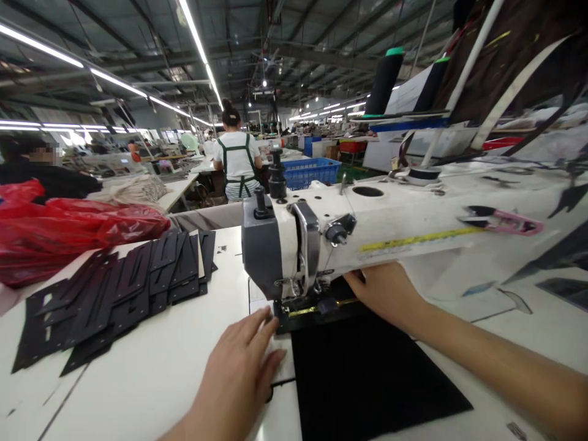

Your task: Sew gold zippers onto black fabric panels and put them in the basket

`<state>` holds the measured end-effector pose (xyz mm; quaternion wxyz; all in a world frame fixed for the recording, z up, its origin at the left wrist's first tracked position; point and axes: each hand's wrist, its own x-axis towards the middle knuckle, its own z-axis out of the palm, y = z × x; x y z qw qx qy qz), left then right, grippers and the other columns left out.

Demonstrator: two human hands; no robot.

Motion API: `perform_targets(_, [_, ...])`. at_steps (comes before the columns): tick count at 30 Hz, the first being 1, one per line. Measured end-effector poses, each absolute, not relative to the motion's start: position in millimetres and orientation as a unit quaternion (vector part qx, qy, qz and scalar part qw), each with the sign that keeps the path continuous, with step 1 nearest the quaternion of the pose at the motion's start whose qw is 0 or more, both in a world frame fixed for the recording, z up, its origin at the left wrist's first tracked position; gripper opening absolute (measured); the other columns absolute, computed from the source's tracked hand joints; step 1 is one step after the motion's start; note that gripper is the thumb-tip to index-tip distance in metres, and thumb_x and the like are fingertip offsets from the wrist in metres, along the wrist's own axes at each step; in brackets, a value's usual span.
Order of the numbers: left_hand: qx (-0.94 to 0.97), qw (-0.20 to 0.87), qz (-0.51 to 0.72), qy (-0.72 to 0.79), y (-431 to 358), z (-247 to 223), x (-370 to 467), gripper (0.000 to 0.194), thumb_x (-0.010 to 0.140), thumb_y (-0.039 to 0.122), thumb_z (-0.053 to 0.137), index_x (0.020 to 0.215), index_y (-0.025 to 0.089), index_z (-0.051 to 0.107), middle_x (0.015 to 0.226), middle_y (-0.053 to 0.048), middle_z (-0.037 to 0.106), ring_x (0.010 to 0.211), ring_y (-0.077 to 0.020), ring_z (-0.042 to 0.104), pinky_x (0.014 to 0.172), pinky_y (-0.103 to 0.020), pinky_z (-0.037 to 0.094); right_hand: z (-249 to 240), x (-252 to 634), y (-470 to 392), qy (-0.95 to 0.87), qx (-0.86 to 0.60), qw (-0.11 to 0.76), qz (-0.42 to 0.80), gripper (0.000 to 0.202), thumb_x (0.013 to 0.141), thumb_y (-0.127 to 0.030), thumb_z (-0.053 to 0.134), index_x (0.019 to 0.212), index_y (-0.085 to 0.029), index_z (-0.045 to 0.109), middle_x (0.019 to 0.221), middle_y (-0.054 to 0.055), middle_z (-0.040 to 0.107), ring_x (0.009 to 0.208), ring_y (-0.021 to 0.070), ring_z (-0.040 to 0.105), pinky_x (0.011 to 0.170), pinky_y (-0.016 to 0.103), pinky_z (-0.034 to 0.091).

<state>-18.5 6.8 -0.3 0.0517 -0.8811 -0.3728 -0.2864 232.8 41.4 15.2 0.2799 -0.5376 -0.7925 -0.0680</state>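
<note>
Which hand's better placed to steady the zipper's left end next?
Probably your left hand: it's beside that end of the gold-toothed zipper, while your right hand reaches under the sewing machine arm.

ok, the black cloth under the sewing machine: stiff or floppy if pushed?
Probably bendy rather than rigid: the black cloth looks thin and lies flat on the white table. Likely light for its size, judging by that thin sheet. The far edge may flex less, since a gold zipper runs along there.

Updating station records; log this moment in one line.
left hand: beside flat black fabric | right hand: partly under white sewing machine | gold-toothed zipper: at needle end
</note>
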Motion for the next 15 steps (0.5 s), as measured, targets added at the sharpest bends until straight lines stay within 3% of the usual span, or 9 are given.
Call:
perform_targets(3, [-0.893,0.078,-0.272,-0.35,19.6,-5.0,-22.3,0.024,0.087,0.019,0.044,0.101,0.014,0.062,0.105,-0.012,0.066,0.099,-0.0274,0.061,0.08,-0.045,0.053,3.9,207.8,19.3,-0.833,-0.463,0.289,-0.083,0.018,0.087,-0.017,0.046,0.076,-0.015,0.06,0.074,0.005,0.06,0.074,0.0189,0.056,0.072,0.036,0.046])
perform_targets(8, [-0.896,0.072,-0.29,-0.328,27.5,-11.3,-14.2,0.024,0.087,0.013,0.043,0.094,0.016,0.065,0.1,-0.009,0.068,0.093,-0.0226,0.064,0.083,-0.041,0.053,-14.4,175.4,12.4,-0.877,-0.4,0.258,-0.063,0.023,0.081,-0.007,0.048,0.099,-0.01,0.061,0.105,0.012,0.062,0.104,0.0242,0.051,0.095,0.042,0.037])
perform_targets(15, [-0.901,0.062,-0.296,-0.31,28.8,-8.9,-13.3,0.026,0.086,0.01,0.04,0.089,0.014,0.066,0.098,-0.012,0.068,0.093,-0.023,0.065,0.082,-0.039,0.054,-8.8,177.4,23.1,-0.889,-0.387,0.241,-0.034,0.024,0.079,-0.005,0.046,0.096,-0.011,0.062,0.103,0.011,0.061,0.103,0.0231,0.051,0.094,0.039,0.039])
